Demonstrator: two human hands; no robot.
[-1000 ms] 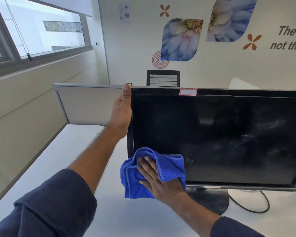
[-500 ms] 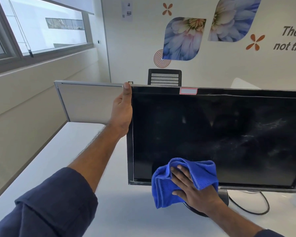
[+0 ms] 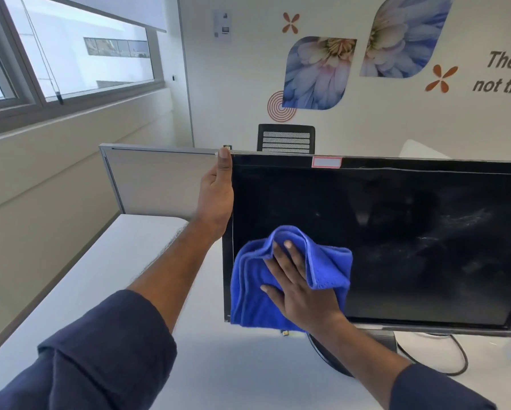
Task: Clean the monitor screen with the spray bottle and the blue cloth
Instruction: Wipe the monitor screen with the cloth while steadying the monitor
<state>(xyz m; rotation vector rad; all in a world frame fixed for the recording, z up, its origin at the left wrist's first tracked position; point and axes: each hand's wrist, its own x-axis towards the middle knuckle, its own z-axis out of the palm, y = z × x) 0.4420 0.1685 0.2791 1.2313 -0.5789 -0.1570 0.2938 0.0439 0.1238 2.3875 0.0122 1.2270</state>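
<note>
A black monitor [image 3: 411, 232] stands on a white desk [image 3: 115, 276], its dark screen showing faint smears on the right half. My left hand [image 3: 216, 196] grips the monitor's upper left edge, thumb along the front bezel and fingers hidden behind it. My right hand [image 3: 298, 294] presses a folded blue cloth [image 3: 254, 291] flat against the lower left part of the screen, with a fold of cloth draped over the fingers on the thumb side. No spray bottle is in view.
A grey partition panel [image 3: 159, 179] stands behind the desk on the left. A black chair back [image 3: 286, 139] shows beyond the monitor. The monitor's round stand [image 3: 331, 356] and a black cable [image 3: 461, 359] lie on the desk at the lower right.
My right hand slid the cloth rightward along the screen's bottom edge, then back left and upward. My left hand has kept its grip on the monitor's edge.
</note>
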